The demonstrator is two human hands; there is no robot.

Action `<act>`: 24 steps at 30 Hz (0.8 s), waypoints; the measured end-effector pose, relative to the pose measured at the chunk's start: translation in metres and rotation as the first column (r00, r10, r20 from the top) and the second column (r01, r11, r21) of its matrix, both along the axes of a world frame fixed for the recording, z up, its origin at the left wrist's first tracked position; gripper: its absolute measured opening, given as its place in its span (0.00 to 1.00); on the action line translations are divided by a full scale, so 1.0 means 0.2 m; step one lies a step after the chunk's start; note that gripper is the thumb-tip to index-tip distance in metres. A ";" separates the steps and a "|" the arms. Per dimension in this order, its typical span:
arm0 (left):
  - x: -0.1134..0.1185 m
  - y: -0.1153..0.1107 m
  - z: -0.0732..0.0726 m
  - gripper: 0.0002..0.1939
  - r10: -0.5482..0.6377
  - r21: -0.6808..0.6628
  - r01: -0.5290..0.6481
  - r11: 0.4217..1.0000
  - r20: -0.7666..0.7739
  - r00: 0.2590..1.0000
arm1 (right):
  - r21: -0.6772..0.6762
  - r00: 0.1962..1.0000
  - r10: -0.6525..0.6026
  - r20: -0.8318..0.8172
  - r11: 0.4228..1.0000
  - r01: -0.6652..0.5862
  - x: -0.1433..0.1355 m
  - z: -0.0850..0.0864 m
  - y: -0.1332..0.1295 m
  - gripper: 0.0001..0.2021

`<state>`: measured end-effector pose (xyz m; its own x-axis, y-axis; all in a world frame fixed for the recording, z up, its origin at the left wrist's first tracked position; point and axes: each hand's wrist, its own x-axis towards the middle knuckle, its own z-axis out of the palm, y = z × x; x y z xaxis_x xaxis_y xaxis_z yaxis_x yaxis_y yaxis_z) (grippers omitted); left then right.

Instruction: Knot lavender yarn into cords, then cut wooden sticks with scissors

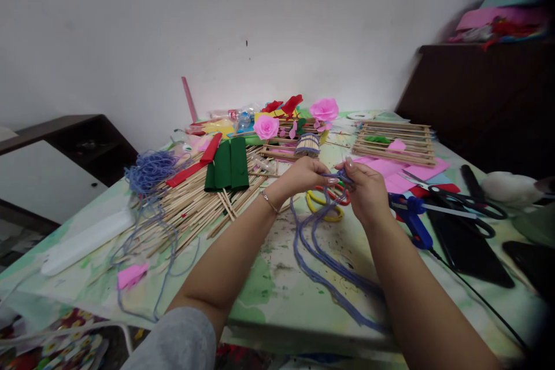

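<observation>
Both hands meet over the middle of the table, pinching purple yarn. My left hand closes its fingertips on one part of it, with a bracelet at the wrist. My right hand grips the bunched strands close beside. Long loose lengths of the yarn hang from between the hands and trail over the tabletop toward the near edge. Just below the fingers lie scissors with yellow handles, partly covered by strands. Beyond the hands stands a small piece made of short sticks with purple bands.
Left are bamboo sticks, green crepe paper and a yarn tangle. Right are a blue glue gun with its cord, black scissors and a dark phone. Behind are pink paper flowers and a stick rack.
</observation>
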<state>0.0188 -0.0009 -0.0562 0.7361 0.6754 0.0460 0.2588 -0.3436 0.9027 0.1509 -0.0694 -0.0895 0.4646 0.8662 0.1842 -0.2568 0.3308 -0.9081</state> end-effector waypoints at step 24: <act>0.01 -0.04 -0.01 0.16 -0.114 0.031 0.110 0.993 0.202 0.973 | 0.014 0.994 0.111 -0.015 0.994 -0.111 0.03 0.02 -0.01 0.16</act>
<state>0.0214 -0.0084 -0.0588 0.7807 0.5869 0.2146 0.0294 -0.3776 0.9255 0.1577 -0.0710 -0.0862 0.3689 0.9100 0.1894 -0.3068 0.3116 -0.8993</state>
